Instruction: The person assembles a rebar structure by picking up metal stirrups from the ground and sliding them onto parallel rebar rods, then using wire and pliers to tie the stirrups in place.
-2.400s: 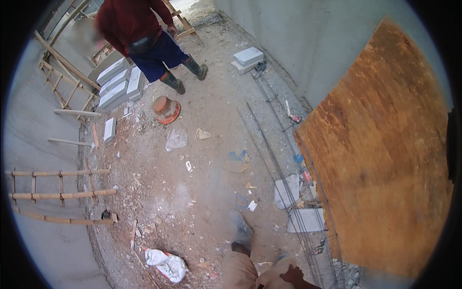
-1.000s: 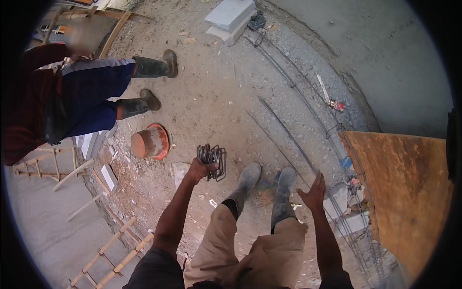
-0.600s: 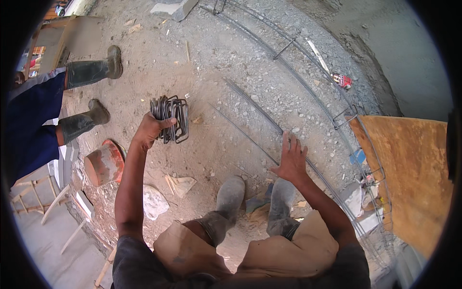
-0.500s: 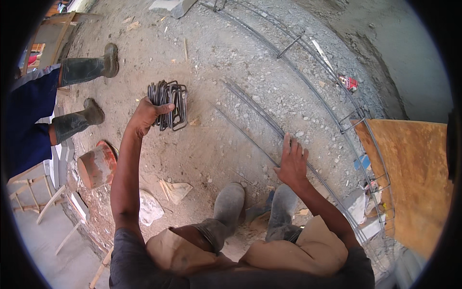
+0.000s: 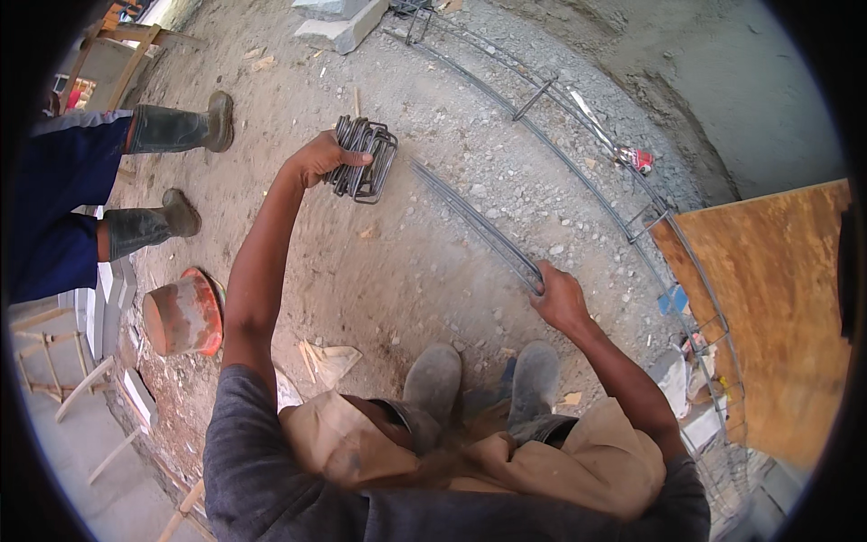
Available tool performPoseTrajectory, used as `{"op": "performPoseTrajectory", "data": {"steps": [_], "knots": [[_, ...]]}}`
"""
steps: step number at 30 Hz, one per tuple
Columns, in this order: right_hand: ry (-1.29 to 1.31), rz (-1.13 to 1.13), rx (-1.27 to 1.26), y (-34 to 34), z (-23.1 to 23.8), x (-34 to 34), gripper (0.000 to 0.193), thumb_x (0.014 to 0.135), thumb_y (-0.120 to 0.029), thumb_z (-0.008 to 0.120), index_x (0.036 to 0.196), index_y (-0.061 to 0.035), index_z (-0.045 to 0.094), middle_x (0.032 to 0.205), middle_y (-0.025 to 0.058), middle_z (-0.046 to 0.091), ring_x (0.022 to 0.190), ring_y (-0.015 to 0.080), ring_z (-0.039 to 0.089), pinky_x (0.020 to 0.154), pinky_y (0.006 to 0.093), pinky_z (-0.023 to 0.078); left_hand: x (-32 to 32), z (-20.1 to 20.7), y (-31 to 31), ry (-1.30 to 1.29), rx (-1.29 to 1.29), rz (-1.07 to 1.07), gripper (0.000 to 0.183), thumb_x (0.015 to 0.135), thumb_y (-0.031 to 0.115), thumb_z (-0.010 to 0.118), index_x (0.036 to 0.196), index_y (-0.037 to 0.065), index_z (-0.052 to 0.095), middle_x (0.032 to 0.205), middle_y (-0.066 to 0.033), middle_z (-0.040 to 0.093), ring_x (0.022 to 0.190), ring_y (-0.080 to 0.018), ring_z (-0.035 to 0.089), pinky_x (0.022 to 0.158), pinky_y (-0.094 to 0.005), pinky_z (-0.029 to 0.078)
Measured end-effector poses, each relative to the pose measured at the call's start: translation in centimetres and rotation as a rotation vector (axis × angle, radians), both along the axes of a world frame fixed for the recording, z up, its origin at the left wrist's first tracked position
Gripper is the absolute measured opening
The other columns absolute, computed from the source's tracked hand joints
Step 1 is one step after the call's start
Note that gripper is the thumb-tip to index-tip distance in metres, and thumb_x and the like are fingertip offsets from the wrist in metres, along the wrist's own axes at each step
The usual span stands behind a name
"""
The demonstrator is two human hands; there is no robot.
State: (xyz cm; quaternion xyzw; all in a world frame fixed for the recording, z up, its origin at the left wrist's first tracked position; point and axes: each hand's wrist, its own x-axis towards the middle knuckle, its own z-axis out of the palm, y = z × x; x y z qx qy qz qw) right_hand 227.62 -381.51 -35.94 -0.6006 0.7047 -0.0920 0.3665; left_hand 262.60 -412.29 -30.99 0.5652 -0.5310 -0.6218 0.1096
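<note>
A bundle of bent steel stirrups (image 5: 372, 167), rectangular loops of dark wire, is gripped by my left hand (image 5: 327, 159), its thumb laid over the front of the loops. My right hand (image 5: 560, 296) is closed around several long steel rods (image 5: 474, 219). They lead away from it to the far left, and their far ends come close to the stirrups. My right fingers are partly hidden behind the hand. Beyond the rods, a long rebar cage (image 5: 587, 181) with widely spaced stirrups curves across the gravel.
Another person's dark rubber boots (image 5: 172, 126) stand at the left, near a tipped reddish bucket (image 5: 183, 313). At the right a plywood sheet (image 5: 768, 307) leans by the cage. A red can (image 5: 638, 160) lies beside the cage; a concrete block (image 5: 343, 27) sits at the far side.
My left hand has moved right and farther away with the stirrups. My right hand, earlier flat on the rods, has closed around them, and the separate thin rod now lies with the others.
</note>
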Motion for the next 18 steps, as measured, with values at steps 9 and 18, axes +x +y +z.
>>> {"op": "performPoseTrajectory", "data": {"steps": [9, 18], "knots": [[-0.014, 0.008, -0.018, 0.3, 0.4, 0.6, 0.031, 0.073, -0.009, 0.070, 0.097, -0.0021, 0.051, 0.080, 0.0194, 0.064, 0.083, 0.0416, 0.063, 0.072, 0.0491, 0.049, -1.5, -0.8, 0.8, 0.143, 0.093, -0.051, 0.040, 0.069, 0.007, 0.085, 0.103, -0.002, 0.065, 0.091, -0.0092, 0.071, 0.081, -0.0182, 0.068, 0.075, -0.0317, 0.056], [-0.012, 0.017, -0.033, 0.2, 0.1, 0.4, 0.031, 0.075, -0.011, 0.069, 0.098, -0.0016, 0.051, 0.081, 0.0206, 0.064, 0.084, 0.0427, 0.062, 0.074, 0.0495, 0.049, -4.4, -1.6, 2.4, 0.096, 0.079, -0.187, 0.047, 0.070, 0.007, 0.084, 0.111, -0.002, 0.063, 0.101, -0.0092, 0.069, 0.091, -0.0186, 0.065, 0.083, -0.0335, 0.053]]}}
